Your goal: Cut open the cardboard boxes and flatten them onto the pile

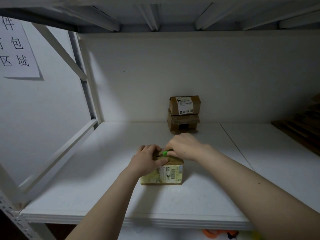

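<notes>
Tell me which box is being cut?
The near box: left hand holds it, right hand presses a green cutter on top. The two stacked boxes behind sit untouched.

A white shelf (pixel 103 187) spans the view, a thin seam (pixel 237 148) crossing it on the right; a plain white back panel (pixel 190 66) stands at its far edge; the ribbed underside of an upper shelf (pixel 155 14) hangs overhead; on the left, a grey rack upright (pixel 84 87) and a white diagonal brace (pixel 58 49); a paper sign (pixel 17 49) with large black characters on the left wall; something orange (pixel 210 233) lies below the near edge.
</notes>
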